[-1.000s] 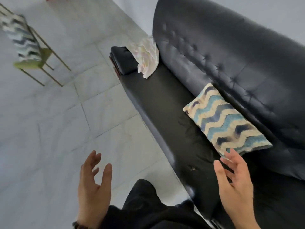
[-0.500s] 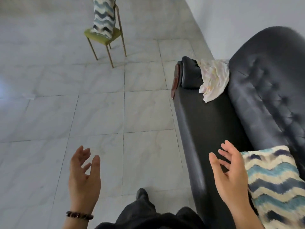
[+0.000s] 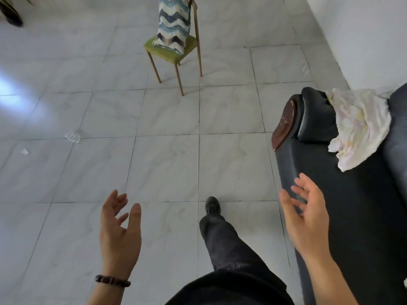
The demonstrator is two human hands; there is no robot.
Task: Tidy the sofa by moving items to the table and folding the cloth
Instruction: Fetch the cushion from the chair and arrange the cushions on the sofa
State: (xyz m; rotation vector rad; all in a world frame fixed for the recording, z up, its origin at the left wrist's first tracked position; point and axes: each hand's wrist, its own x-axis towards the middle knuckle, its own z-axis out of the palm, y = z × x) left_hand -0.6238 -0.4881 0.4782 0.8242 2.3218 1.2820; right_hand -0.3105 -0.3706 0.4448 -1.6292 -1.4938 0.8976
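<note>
While beside sofa [image 3: 352, 216], right hand [image 3: 308, 225] still empty

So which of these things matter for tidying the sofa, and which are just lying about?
Job: sofa; crumpled cloth draped over its armrest; patterned cushion standing on the green chair; left hand and right hand, both empty.
Lying about: clear scrap and white scrap on the floor.

View swung off the sofa [image 3: 330, 194] toward the floor [image 3: 165, 161]: chair [image 3: 169, 54] shifted from 10 to 12 o'clock, cloth [image 3: 361, 130] from 12 to 3 o'clock. The sofa's striped cushion has left view. Right hand [image 3: 308, 221], earlier beside it, now fronts the seat edge; a foot [image 3: 212, 205] has stepped forward.
</note>
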